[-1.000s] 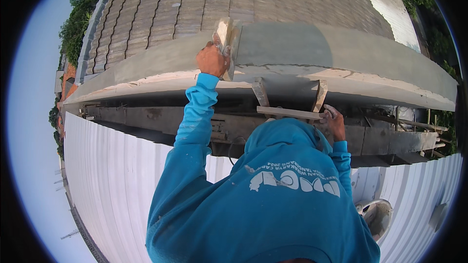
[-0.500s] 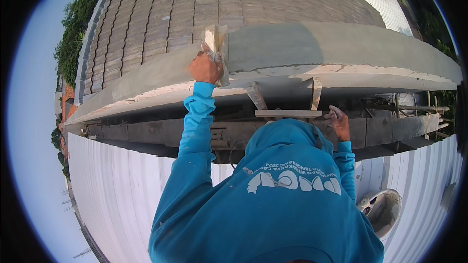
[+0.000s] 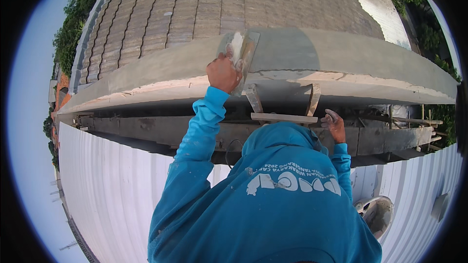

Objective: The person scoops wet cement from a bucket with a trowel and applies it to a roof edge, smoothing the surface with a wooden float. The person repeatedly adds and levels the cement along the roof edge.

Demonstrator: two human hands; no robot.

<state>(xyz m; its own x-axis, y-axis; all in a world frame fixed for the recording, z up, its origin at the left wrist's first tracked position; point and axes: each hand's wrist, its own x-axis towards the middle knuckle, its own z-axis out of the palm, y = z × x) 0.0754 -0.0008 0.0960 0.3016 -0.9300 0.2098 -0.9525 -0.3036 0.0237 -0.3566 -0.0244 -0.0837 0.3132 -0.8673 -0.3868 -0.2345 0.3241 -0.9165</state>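
Observation:
My left hand (image 3: 224, 72) is closed round the pale handle of a plastering trowel (image 3: 249, 59). The trowel's flat blade lies tilted against the smooth grey rendered band (image 3: 287, 51) along the roof edge, and fingers cover part of the handle. Over to the right, below the band, my right hand (image 3: 334, 126) shows plaster-smeared, loosely bent fingers that stand apart, with nothing visible in them. Close to that hand is a pale wooden crosspiece (image 3: 283, 118), with two upright wooden pieces (image 3: 313, 99) rising from it towards the band's underside.
Brown roof tiles (image 3: 204, 7) slope beyond the band. A dark gap and a grey ledge (image 3: 151, 130) run beneath it. White corrugated sheeting (image 3: 107, 180) spreads below, with a mortar-stained bucket (image 3: 379, 216) at lower right. Poles (image 3: 414, 121) stick out at the right. My blue sleeves and hood fill the middle.
My left hand has slid the trowel to the right along the band, and its blade now leans more. My right hand remains near the same place, its fingers slightly more curled.

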